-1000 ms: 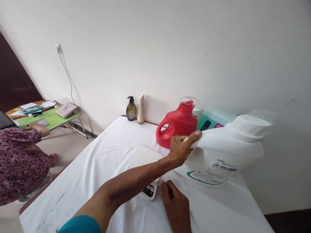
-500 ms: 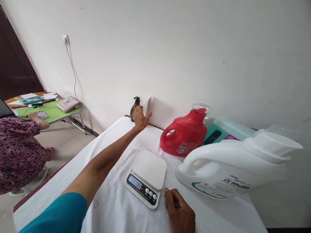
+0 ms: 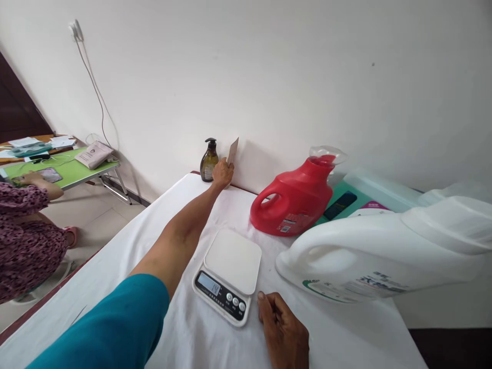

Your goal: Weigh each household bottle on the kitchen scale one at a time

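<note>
My left hand (image 3: 223, 173) is stretched to the far end of the white-covered table (image 3: 126, 251) and is closed around the base of a beige tube (image 3: 232, 150) standing against the wall. A dark pump bottle (image 3: 209, 161) stands just left of the tube. My right hand (image 3: 284, 333) rests on the cloth with its fingers curled, just right of a white kitchen scale (image 3: 227, 274) with a lit display. A large white detergent jug (image 3: 369, 256) lies on its side right of the scale.
A red detergent jug (image 3: 295, 197) stands behind the scale, with a teal box (image 3: 346, 197) behind it. At the left a person in purple patterned clothing (image 3: 23, 241) touches a phone on a low green table (image 3: 73, 171). A cable hangs from a wall socket (image 3: 75, 28).
My left hand let go of the white jug, reached to the far end of the table and closed on the beige tube. The right hand stayed beside the scale.
</note>
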A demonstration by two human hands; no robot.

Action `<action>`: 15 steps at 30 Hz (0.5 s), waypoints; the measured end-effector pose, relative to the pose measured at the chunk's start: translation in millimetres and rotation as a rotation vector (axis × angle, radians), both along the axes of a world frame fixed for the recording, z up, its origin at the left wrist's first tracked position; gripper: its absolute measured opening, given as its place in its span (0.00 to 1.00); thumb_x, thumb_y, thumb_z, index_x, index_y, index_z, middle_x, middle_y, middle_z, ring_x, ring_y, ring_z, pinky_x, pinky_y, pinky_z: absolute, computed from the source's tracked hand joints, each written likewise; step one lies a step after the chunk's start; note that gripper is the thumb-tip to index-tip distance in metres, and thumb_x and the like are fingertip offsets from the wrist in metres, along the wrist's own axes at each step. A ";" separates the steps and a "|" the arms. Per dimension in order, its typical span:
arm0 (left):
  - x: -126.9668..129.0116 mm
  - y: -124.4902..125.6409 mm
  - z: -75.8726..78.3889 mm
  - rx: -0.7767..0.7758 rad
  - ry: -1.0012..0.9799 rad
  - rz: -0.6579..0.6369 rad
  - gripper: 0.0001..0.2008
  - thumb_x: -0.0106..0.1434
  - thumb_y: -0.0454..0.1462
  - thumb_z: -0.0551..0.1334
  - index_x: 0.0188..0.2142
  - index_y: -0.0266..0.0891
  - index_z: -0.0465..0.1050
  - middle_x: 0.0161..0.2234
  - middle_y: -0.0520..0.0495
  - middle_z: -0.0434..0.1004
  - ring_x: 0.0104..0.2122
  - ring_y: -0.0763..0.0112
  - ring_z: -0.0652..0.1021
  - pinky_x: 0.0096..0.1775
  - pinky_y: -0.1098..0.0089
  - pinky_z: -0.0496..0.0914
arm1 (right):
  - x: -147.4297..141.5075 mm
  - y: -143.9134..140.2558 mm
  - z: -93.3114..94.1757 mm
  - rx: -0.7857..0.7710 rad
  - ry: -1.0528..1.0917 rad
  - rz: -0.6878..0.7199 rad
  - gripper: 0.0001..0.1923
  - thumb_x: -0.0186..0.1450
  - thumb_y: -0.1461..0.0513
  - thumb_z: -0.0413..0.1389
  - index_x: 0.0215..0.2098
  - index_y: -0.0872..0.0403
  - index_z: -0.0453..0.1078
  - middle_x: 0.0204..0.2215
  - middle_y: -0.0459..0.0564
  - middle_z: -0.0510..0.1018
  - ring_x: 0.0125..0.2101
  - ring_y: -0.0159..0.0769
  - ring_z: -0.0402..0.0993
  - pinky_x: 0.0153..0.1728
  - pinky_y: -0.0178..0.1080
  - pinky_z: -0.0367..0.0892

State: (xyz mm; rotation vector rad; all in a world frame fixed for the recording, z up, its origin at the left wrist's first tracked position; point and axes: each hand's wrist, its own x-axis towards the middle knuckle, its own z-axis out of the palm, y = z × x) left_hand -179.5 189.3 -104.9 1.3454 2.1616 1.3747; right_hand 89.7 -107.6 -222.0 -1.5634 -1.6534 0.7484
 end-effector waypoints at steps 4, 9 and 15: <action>-11.1 -20.9 -1.0 -0.008 0.052 -0.025 0.12 0.74 0.44 0.61 0.45 0.39 0.81 0.47 0.39 0.85 0.52 0.50 0.81 0.53 0.57 0.72 | -0.7 0.5 3.4 0.002 0.014 0.028 0.27 0.72 0.42 0.52 0.24 0.49 0.57 0.18 0.40 0.61 0.21 0.32 0.57 0.25 0.34 0.57; -21.3 -72.3 7.9 0.071 -0.009 -0.079 0.13 0.72 0.44 0.64 0.36 0.37 0.80 0.37 0.43 0.83 0.39 0.58 0.82 0.41 0.62 0.73 | -4.4 0.4 15.0 -0.008 0.043 0.048 0.26 0.71 0.43 0.52 0.24 0.48 0.55 0.18 0.39 0.60 0.21 0.32 0.57 0.25 0.34 0.57; -3.0 -156.5 36.5 0.358 -0.268 -0.601 0.14 0.68 0.43 0.69 0.33 0.33 0.81 0.33 0.44 0.84 0.36 0.61 0.83 0.39 0.64 0.77 | -7.2 -0.2 24.3 0.013 0.064 0.045 0.25 0.70 0.44 0.52 0.23 0.48 0.57 0.18 0.40 0.62 0.21 0.32 0.58 0.26 0.35 0.58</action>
